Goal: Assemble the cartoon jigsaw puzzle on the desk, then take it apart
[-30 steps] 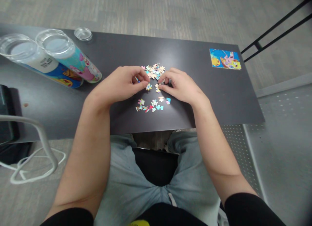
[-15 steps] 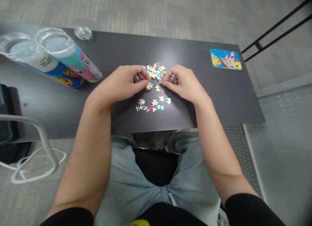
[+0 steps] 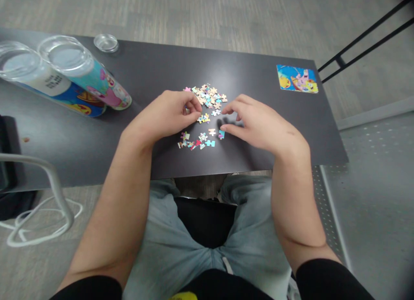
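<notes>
A pile of jigsaw puzzle pieces [image 3: 210, 95] lies on the dark table, some with bare brown backs up. My left hand [image 3: 181, 110] is at the pile's near left side, thumb and forefinger closed at the edge of a small yellow cluster of puzzle pieces [image 3: 204, 118]. To the right, my right hand [image 3: 250, 121] has thumb and fingers spread, with nothing between them. Its fingertips are near a pale puzzle piece [image 3: 216, 112], and its thumb is beside a blue and purple puzzle piece [image 3: 221, 134]. Several loose pieces [image 3: 197, 143] lie closer to me.
Two picture-printed tubes [image 3: 106, 86] with clear ends lie at the left, near a clear round lid [image 3: 106, 43]. A colourful cartoon card [image 3: 297, 79] lies at the far right. A white cable [image 3: 58, 192] hangs by the table's left front edge.
My right hand has opened and moved right and towards me. The small yellow piece now sits against the piece at my left fingertips. A pale piece shows near my right fingertips.
</notes>
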The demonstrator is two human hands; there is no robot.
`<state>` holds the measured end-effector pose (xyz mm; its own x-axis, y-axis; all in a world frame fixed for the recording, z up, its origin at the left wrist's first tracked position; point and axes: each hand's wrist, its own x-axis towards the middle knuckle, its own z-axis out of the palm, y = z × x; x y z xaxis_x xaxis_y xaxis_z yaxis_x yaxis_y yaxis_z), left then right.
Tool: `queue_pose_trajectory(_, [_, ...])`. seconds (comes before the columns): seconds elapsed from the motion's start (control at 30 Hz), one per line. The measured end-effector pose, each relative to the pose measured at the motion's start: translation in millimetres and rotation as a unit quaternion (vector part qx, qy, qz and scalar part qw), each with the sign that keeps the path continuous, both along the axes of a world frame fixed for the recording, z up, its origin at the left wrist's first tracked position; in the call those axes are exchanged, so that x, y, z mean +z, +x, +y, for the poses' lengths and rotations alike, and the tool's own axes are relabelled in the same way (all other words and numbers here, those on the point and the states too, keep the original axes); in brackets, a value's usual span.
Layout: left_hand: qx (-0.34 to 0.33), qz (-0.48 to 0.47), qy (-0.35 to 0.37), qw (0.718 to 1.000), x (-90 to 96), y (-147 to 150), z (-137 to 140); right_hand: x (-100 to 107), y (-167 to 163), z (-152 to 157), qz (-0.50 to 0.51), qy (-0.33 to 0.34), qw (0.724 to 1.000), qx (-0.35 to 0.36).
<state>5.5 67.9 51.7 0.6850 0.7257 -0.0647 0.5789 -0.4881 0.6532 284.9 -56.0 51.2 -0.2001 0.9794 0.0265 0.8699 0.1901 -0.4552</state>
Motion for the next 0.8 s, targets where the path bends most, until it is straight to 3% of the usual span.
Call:
queue_pose_trajectory(0.13, [-0.001, 0.010, -0.010, 1.000, -2.7, 4.2, 1.4, 12.6, -36.6, -24.3, -0.072, 0.034, 0.997, 0.018])
queue_pose_trajectory(0.33, [0.006, 0.038, 0.009, 0.999, -3.9, -0.4, 5.4, 30.0, -80.2, -30.9, -0.173, -0.079, 0.981, 0.024])
queue_pose_trajectory(0.8, [0.026, 0.039, 0.024, 0.999, -12.4, -14.6, 15.4, 32.7, -70.4, -33.5, -0.192, -0.117, 0.974, -0.017])
